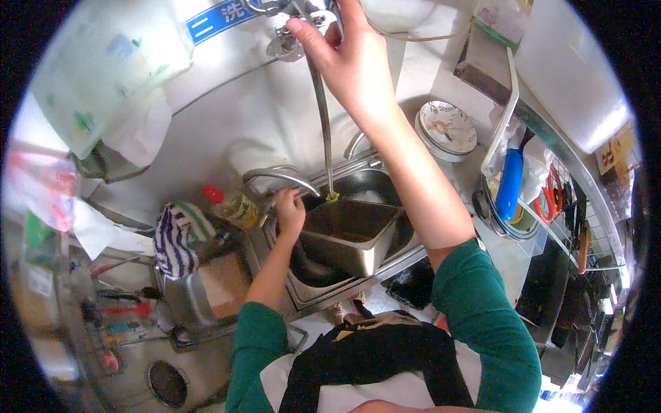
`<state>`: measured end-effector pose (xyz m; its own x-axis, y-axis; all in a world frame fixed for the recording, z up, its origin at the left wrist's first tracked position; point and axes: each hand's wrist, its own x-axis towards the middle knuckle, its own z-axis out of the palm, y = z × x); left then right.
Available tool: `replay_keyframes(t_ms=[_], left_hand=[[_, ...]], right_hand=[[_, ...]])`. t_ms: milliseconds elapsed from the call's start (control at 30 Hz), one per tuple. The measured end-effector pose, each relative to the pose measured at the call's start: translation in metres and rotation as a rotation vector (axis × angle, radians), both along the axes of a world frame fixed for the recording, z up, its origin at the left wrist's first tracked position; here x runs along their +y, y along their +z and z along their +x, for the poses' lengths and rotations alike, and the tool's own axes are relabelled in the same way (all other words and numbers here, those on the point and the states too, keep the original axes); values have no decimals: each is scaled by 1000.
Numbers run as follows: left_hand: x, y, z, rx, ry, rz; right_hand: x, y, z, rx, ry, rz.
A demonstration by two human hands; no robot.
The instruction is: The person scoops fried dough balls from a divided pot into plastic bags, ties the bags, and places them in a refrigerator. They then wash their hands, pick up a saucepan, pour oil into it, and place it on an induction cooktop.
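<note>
My right hand (353,57) reaches up to a chrome wall fitting (289,41), its thumb spread from the fingers. The fingertips run behind the fitting and the picture's top edge, so its grip is hidden. A flexible metal hose (320,113) hangs from there to a yellow-green end piece (332,197). Below it, a deep rectangular steel pan (361,253) sits tilted in the steel sink (315,281). By the pan's far left corner is my left hand (292,214), fingers bent beside a curved faucet spout (281,178). Whether it touches either is unclear.
A red-capped bottle (232,206) and a striped towel (178,237) are left of the sink. Stacked patterned plates (446,129) stand at the back right. Nearer, a wire rack (594,227) holds a blue-handled tool (510,183). Plastic bags (113,77) hang upper left.
</note>
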<state>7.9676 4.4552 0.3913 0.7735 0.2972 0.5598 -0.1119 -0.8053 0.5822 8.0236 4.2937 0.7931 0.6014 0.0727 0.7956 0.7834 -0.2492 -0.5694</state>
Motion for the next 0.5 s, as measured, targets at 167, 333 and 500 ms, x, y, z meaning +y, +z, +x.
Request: replay_keyframes(t_ms=[167, 333, 500], left_hand=[[-2, -8, -2, 86, -55, -175], [-5, -32, 4, 205, -98, -273], [-12, -55, 18, 406, -66, -750]], right_hand=[[-14, 6, 7, -22, -79, -175], [-18, 9, 19, -173, -27, -191], [-23, -4, 15, -52, 232, 188]])
